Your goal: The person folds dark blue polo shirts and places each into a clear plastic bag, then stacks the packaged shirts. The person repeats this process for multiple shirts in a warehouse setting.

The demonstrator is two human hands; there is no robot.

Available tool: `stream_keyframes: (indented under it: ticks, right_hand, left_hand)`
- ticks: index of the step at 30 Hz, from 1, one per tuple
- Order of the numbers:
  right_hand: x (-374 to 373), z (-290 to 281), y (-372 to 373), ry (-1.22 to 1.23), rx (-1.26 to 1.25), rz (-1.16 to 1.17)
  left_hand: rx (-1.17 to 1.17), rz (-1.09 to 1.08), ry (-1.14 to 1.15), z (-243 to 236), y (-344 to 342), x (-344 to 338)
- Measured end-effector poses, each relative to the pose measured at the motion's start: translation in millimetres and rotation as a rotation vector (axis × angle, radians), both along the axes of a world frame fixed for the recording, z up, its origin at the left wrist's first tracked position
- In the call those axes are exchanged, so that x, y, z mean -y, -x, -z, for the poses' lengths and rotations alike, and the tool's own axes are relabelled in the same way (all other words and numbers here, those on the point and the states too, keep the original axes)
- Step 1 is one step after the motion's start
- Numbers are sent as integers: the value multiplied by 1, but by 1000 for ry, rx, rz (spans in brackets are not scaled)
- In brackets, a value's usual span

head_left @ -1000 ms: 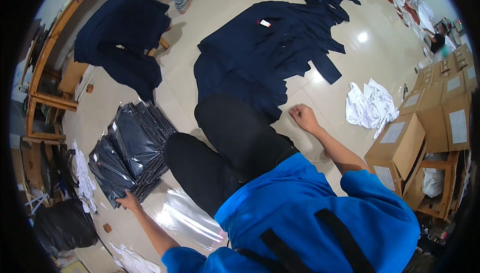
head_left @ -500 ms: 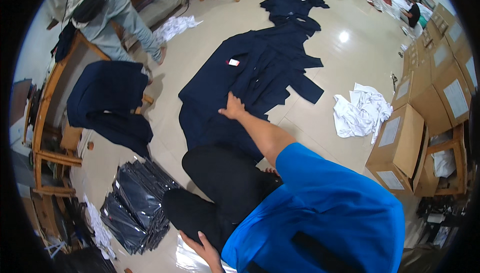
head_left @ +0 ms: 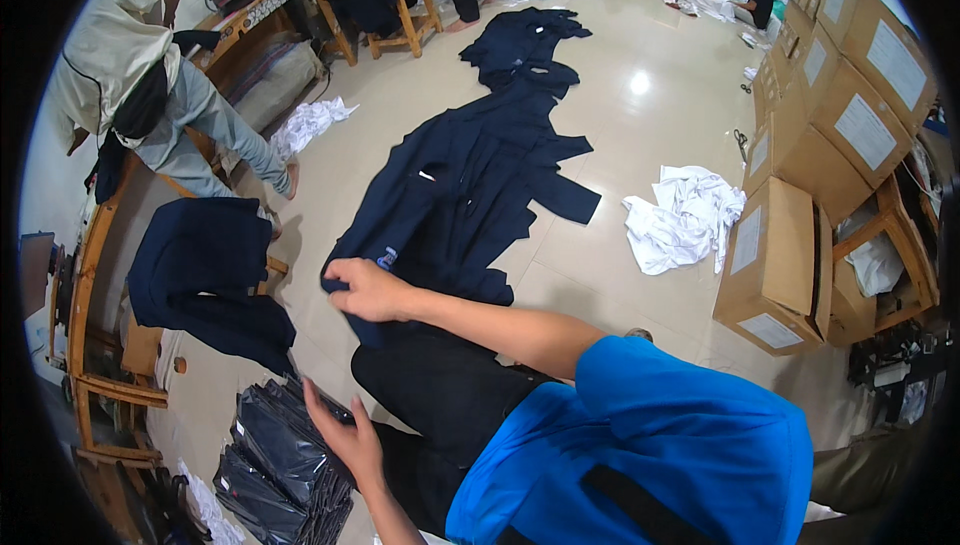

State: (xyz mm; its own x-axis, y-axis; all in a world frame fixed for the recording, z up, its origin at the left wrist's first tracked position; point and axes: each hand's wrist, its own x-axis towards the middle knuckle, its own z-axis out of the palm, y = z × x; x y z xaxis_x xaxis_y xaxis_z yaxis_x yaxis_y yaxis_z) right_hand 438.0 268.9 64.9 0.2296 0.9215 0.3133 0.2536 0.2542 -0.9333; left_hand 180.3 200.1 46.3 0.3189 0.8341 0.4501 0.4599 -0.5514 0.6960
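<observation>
My right hand (head_left: pixel 372 290) grips the near left edge of a navy garment pile (head_left: pixel 460 185) spread over the floor; a small emblem shows beside my fingers. My left hand (head_left: pixel 352 437) is open, fingers apart, just right of a stack of dark garments in clear plastic bags (head_left: pixel 275 455). My black-trousered legs (head_left: pixel 420 390) lie between the pile and me. More navy cloth (head_left: pixel 200 255) is draped over a wooden stool at the left.
A co-worker in grey trousers (head_left: pixel 175 115) bends at upper left by wooden benches. Cardboard boxes (head_left: pixel 770 255) are stacked at right, white cloth (head_left: pixel 680 215) beside them. Another person (head_left: pixel 755 5) sits far back, near strewn cloth. A further stool (head_left: pixel 410 10) stands behind.
My left hand has left the bagged stack and opened. My right hand moved from the right onto the navy pile and now grips its edge, shifting that cloth. My view has tilted up.
</observation>
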Motion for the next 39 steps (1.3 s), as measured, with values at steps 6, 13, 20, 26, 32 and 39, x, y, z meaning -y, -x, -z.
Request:
stream_keyframes:
  ticks: [6, 13, 20, 26, 32, 39]
  right_hand:
    - [85, -79, 16, -59, -211, -435]
    - [143, 33, -8, 309, -651, 45]
    - [144, 167, -60, 310, -1425, -112]
    - [96, 175, -100, 118, -1637, 60]
    - [84, 103, -112, 44, -1335, 238]
    - [99, 24, -93, -132, -1237, -1]
  left_hand:
    - [170, 202, -35, -24, -119, -65]
    - [467, 238, 92, -46, -146, -59]
    - [554, 305, 60, -115, -126, -17]
    - [934, 440, 92, -153, -75, -5]
    - [1039, -120, 56, -168, 54, -41]
    - [1105, -459, -16, -167, 147, 10]
